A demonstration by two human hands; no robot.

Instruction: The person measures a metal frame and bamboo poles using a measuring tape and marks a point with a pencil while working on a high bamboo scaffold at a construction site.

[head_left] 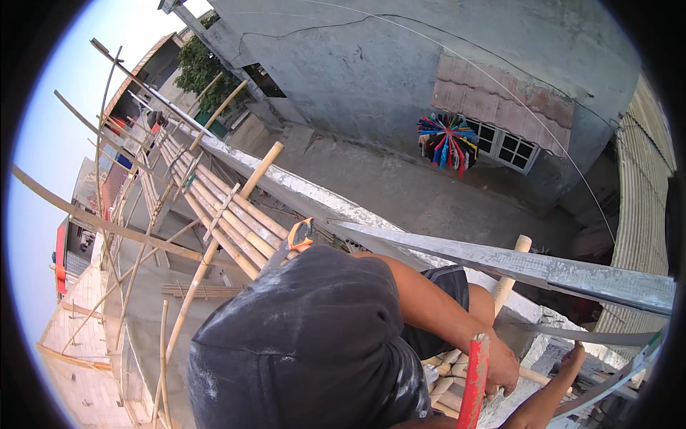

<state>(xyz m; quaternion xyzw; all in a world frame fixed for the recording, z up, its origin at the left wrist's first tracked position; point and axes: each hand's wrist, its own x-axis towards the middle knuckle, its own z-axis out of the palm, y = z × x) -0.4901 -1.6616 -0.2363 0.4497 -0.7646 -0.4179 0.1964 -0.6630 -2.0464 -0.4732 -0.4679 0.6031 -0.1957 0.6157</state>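
Note:
My dusty dark shirt and left sleeve fill the lower middle. My left hand (pixel 503 370) hangs past my bent knee, its fingers loosely bent and slightly apart, with nothing visible in them. Just beside it, a red, mortar-smeared bar (pixel 474 382) rises from the lower edge; what it belongs to is out of sight. Further right, my right hand (pixel 569 361) has a finger stretched out close to a thin grey strip (pixel 593 334); the other fingers are mostly hidden. A long grey, stained bar (pixel 543 266) slants past beyond both hands. An orange-and-black handle (pixel 301 234) shows beyond my sleeve.
Lashed bamboo poles (pixel 236 222) form a high walkway beside a wall top (pixel 300 187). Below lies a concrete yard (pixel 371 182) with a round rack of colourful laundry (pixel 449 143) by a grey house wall (pixel 357 79). A corrugated roof (pixel 639 214) stands right. Upright bamboo poles (pixel 204 268) rise left.

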